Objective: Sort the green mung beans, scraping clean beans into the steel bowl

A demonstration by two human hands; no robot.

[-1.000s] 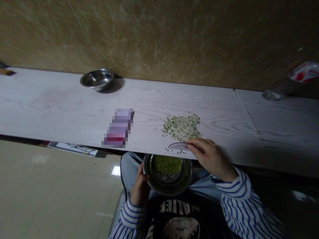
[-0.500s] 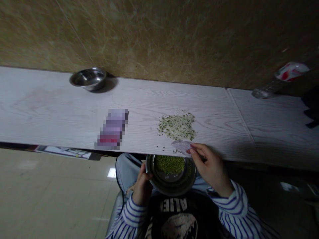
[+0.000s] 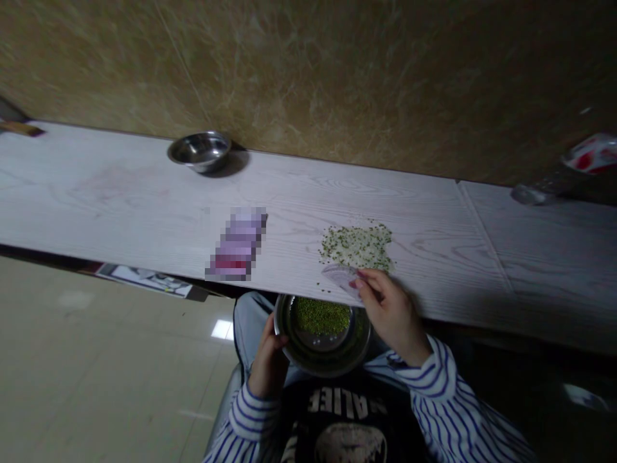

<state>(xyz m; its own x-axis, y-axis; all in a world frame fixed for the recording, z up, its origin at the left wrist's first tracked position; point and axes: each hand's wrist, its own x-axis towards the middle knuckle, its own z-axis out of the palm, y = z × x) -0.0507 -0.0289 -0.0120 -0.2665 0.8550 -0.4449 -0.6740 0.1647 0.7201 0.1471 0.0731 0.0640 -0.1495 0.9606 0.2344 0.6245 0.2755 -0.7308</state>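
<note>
My left hand (image 3: 270, 360) is closed on the left rim of a steel bowl (image 3: 322, 366). The bowl is held just below the table's front edge, tilted a little, with green mung beans (image 3: 321, 316) and a few white grains inside. Between thumb and fingers, my right hand (image 3: 393, 312) pinches a clear half-round protractor (image 3: 339, 276). The protractor is at the table edge above the bowl, against the near side of a spread pile of white rice mixed with green beans (image 3: 359, 245). A few loose beans lie left of the protractor.
A second steel bowl (image 3: 200, 153) stands by the wall. A blurred-out flat phone-like object (image 3: 238, 244) lies left of the pile. At the right, a clear plastic bottle (image 3: 542, 190) with a red and white label lies near the wall. A brown strip (image 3: 22, 128) is at far left.
The view has swung left. My right hand has drawn the protractor slightly left along the pile's near edge. Fewer loose beans show by the table edge. My left hand still holds the bowl.
</note>
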